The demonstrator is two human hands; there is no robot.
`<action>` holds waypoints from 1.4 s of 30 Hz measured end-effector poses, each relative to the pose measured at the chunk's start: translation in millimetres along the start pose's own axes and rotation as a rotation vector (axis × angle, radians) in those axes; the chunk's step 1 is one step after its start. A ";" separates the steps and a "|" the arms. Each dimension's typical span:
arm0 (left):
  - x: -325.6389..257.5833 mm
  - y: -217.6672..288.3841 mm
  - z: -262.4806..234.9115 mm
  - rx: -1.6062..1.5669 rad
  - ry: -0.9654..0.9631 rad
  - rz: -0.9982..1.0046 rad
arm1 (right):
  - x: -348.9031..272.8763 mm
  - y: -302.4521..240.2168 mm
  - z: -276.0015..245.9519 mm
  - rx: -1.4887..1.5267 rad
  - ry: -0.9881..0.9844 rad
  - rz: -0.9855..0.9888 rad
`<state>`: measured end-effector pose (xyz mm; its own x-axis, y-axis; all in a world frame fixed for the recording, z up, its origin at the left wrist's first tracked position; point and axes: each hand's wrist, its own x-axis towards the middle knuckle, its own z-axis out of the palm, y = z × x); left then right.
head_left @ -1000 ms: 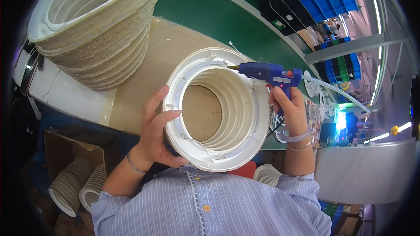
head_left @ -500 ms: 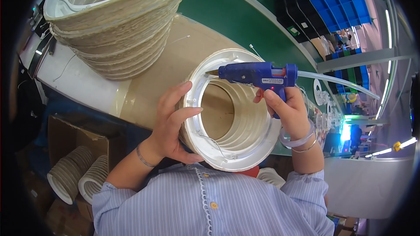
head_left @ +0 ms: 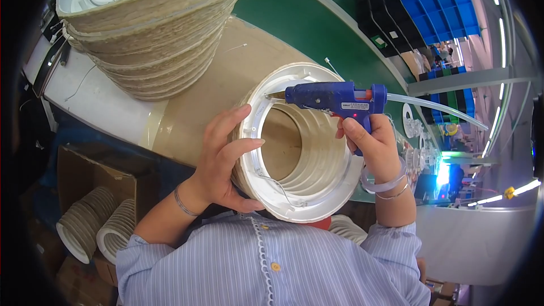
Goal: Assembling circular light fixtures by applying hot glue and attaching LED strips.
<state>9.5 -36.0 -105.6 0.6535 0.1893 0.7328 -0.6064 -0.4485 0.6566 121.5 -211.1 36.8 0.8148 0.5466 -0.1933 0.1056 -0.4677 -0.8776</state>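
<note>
A stack of white rings with ribbed cream outer edges stands tilted in front of me, its round middle open down to the brown board. My left hand grips its left side, fingers over the top rim and thumb low at the near edge. In my right hand is a blue hot glue gun, pointing left across the far part of the opening. The gun's nozzle is at the inner face of the top ring, close to my left fingertips. From its back runs a clear glue stick. A thin wire curves along the ring's near inside.
A taller stack of the same rings stands at the far left on the brown board. Beyond lies a green surface. A cardboard box with ring stacks is at lower left; blue crates rise at far right.
The whole view has shifted slightly. Both hands, the glue gun and the ring stack keep nearly the same positions relative to each other.
</note>
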 end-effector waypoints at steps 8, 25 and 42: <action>-1.9 -0.1 0.3 0.002 -0.002 -0.010 | -4.9 2.0 -7.0 -0.006 -0.033 0.058; 0.0 -1.9 -0.2 0.021 -0.001 0.011 | -7.2 4.9 5.0 0.001 0.193 -0.087; -3.4 -7.1 5.7 -0.137 0.086 0.001 | -50.7 11.7 -0.3 0.173 -0.156 0.111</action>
<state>14.2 -38.5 -113.7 0.6151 0.2660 0.7422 -0.6669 -0.3265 0.6698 81.6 -244.5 36.4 0.7170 0.6049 -0.3464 -0.0902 -0.4122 -0.9066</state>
